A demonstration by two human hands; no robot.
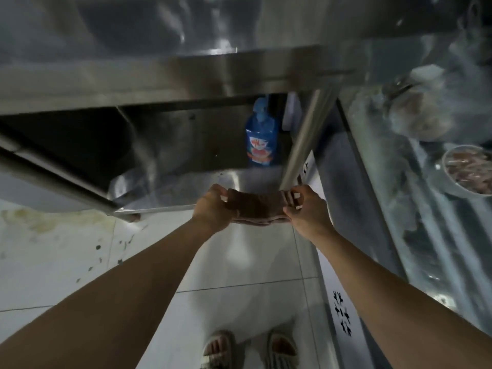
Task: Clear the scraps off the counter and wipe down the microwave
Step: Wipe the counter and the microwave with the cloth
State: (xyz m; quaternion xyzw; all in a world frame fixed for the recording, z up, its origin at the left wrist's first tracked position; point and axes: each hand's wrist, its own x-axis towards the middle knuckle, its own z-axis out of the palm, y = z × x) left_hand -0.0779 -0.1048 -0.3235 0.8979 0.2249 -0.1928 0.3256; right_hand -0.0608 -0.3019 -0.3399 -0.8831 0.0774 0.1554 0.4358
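Bowl (468,173) cut by right edge, bottle (262,137) label blurred (unreadable), glass-case (399,182) contents smeared

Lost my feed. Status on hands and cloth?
Left hand and right hand grip folded brown cloth by its ends, over lower shelf. Blue bottle behind. Microwave not in view.

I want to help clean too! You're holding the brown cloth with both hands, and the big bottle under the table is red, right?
Almost. Both hands, left and right, do hold the brown cloth, but the head view shows that the bottle under the table is blue, not red.
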